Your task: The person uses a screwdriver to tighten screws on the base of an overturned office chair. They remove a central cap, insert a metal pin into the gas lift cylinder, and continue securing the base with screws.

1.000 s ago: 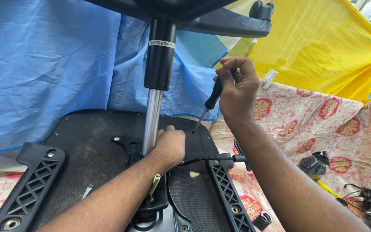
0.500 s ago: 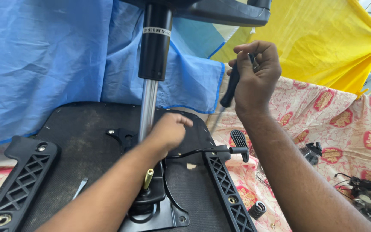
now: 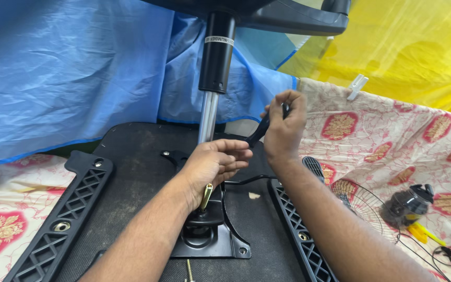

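An office chair lies upside down, its black seat underside (image 3: 137,177) facing me. A chrome gas column (image 3: 208,117) rises from the black mounting plate (image 3: 204,243) into a black sleeve (image 3: 217,47). My right hand (image 3: 284,128) grips a black-handled screwdriver (image 3: 259,130), slanted down to the left. My left hand (image 3: 212,164) sits by the column, fingers curled where the screwdriver's lower end meets them; the shaft and anything in the fingers are hidden. A brass-coloured bolt (image 3: 206,196) stands under my left palm.
Black ribbed arm brackets lie at the left (image 3: 63,214) and right (image 3: 298,230) of the seat. A blue tarp (image 3: 79,68) and yellow sheet (image 3: 418,47) hang behind. On the floral cloth (image 3: 392,136) lie a fan grille (image 3: 361,201), a black motor part (image 3: 408,206) and cables.
My right hand has come down and to the left with the screwdriver, from raised beside the column to meeting my left hand. My left hand's fingers have turned toward it.
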